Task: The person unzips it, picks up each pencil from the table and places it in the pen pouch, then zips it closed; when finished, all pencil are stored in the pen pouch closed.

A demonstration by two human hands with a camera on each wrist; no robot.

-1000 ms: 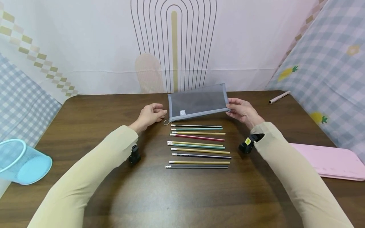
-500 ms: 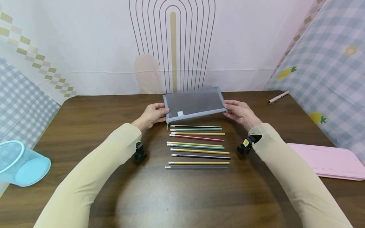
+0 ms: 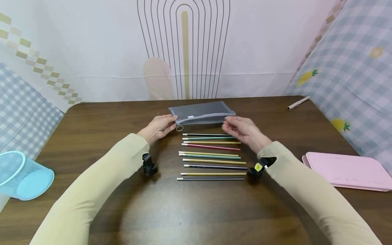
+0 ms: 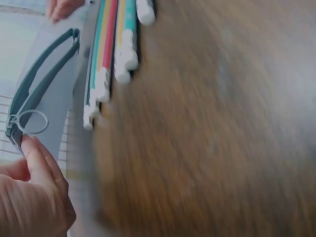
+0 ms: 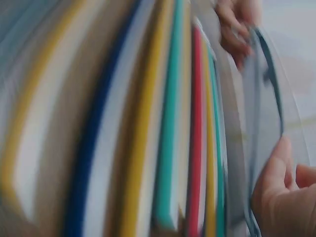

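Note:
A grey mesh zip pouch (image 3: 199,109) lies tilted at the back middle, its zipped mouth gaping towards me. My left hand (image 3: 157,128) pinches its left corner, beside the zip's ring pull (image 4: 47,123). At the right end of the mouth is my right hand (image 3: 245,132), fingers loosely bent; in the right wrist view its fingertips (image 5: 282,145) are right at the pouch's edge. Several pencils (image 3: 211,147), yellow, green, red and dark, lie in a row in front of the pouch, white erasers to the left.
On the left a light blue mesh cup (image 3: 36,180) lies on its side. A pink flat item (image 3: 349,172) with rounded corners rests at the right, and a pale pen (image 3: 298,103) at the back right. Patterned cloth (image 3: 107,51) hangs behind the table.
The pouch has come down and left, and its mouth has spread. My left hand has taken hold of its corner. My right hand has moved left from the pouch's right edge to its mouth.

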